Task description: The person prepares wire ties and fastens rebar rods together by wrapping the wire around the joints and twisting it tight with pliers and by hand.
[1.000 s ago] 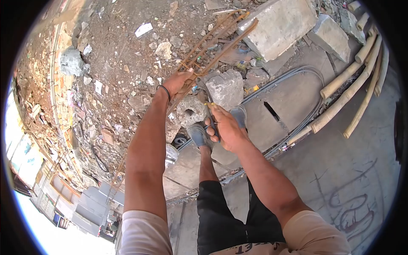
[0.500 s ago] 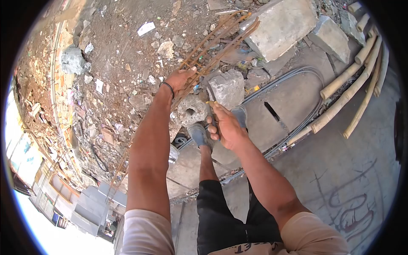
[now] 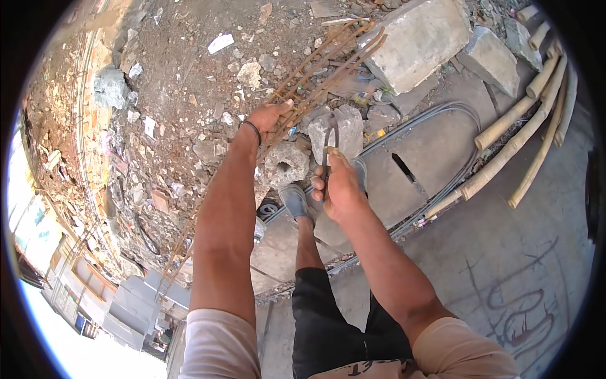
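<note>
Rebar near concrete blocks is clasped by left grip, pincers by right grip.

Worn on the head, looking forward and steeply down along both arms to the shorts. Near enough to keep the left hand and right hand by mid-view, fingers included. Very wide and round, black at the corners; reaching over rubble-strewn ground ahead and out to pale poles at right.
</note>
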Motion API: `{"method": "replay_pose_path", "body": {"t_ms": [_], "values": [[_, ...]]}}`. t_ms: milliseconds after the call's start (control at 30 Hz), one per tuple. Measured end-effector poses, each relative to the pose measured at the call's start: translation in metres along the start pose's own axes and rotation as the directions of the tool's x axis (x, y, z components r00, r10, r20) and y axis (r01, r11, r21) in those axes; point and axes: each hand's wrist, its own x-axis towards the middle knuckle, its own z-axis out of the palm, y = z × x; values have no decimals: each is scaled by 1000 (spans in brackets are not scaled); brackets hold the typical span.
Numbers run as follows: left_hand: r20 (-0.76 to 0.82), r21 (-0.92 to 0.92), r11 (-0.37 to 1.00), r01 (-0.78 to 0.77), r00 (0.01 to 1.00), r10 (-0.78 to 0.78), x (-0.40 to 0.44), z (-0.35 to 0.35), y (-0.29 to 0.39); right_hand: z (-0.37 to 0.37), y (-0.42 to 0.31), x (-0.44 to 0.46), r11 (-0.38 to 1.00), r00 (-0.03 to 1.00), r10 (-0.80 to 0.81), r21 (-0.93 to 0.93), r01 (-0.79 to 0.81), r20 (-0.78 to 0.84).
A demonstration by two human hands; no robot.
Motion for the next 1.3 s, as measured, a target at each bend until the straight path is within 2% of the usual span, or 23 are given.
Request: {"method": "replay_pose_path", "body": {"t_ms": [67, 100, 167, 267, 300, 333, 400, 467, 533, 567, 633, 667, 733, 800, 833, 867, 933, 1000, 1067, 1133, 1200, 1233, 1300], "values": [[15, 69, 998, 7, 1000, -9, 3, 2, 6, 3, -3, -7, 977, 961, 158, -177, -119, 226], [28, 29, 1000, -4, 1000, 3, 5, 2, 3, 0, -3, -6, 976, 961, 161, -178, -122, 224], [-1, 20, 1000, -20, 1000, 20, 8, 0, -5, -7, -2, 0, 999, 993, 22, -26, -19, 112], [43, -80, 997, -6, 999, 10, -1, 4, 0, -6, 0, 6, 990, 975, 112, -105, -93, 192], [50, -75, 997, -9, 999, 13, 0, 6, 6, 0, -1, -4, 979, 940, 185, -142, -150, 286], [6, -13, 1000, 8, 1000, -8, -1, 6, 8, 1, -3, -7, 979, 940, 184, -143, -149, 286], [-47, 46, 998, 39, 998, -37, -2, 1, 4, 3, 1, -11, 992, 974, 91, -101, -71, 208], [11, 141, 987, 78, 997, -80, 5, -3, 3, -5, 7, 1, 999, 992, 46, -6, -45, 120], [19, 130, 992, -9, 1000, 7, 6, 2, 2, -4, 6, 6, 999, 1000, 28, 44, -28, -11], [3, 103, 995, -9, 1000, 9, 8, 2, 1, -5, 7, 8, 997, 987, 82, -18, -81, 136], [-22, 14, 1000, 9, 1000, -9, 8, 1, 1, 1, -1, 1, 991, 977, 114, -83, -100, 179], [-22, 14, 1000, 14, 1000, -13, 7, 1, 1, 4, -1, -2, 981, 962, 152, -151, -120, 228], [-61, 65, 998, 27, 998, -23, 8, -1, 4, -3, 5, 5, 990, 973, 97, -123, -72, 208], [-43, 37, 999, -18, 999, 20, 9, -2, 0, -3, 8, 5, 993, 997, 50, 112, -43, -60], [-57, 101, 995, 9, 998, -3, 13, -3, 0, 3, 8, 3, 1000, 999, -2, -2, 3, 34], [-73, 163, 986, 38, 997, -26, 18, -4, 0, 6, 6, 0, 1000, 999, -9, -2, 9, 32], [-78, 135, 990, 42, 996, -31, 16, -3, 4, 21, -3, -15, 973, 943, 128, -224, -59, 308], [-84, 108, 993, 47, 996, -38, 12, -3, 2, 17, -5, -13, 982, 949, 85, -187, -28, 305], [-108, 29, 999, 18, 994, -14, 9, 0, 0, 4, -5, -7, 997, 996, -49, -59, 53, 69], [-113, 32, 999, 16, 993, -12, 13, 2, 0, -9, -11, -9, 989, 994, -76, -123, 85, 75], [-132, 25, 999, 28, 991, -24, 7, 4, 0, -22, -16, -14, 878, 972, 69, -476, 48, 225], [-148, 57, 998, 37, 989, -28, -3, 9, 7, -26, -16, -14, 872, 971, 80, -489, 42, 227], [-191, 124, 990, 65, 981, -41, 9, 5, -1, -34, -17, -10, 875, 989, -52, -471, 112, 138]]}}
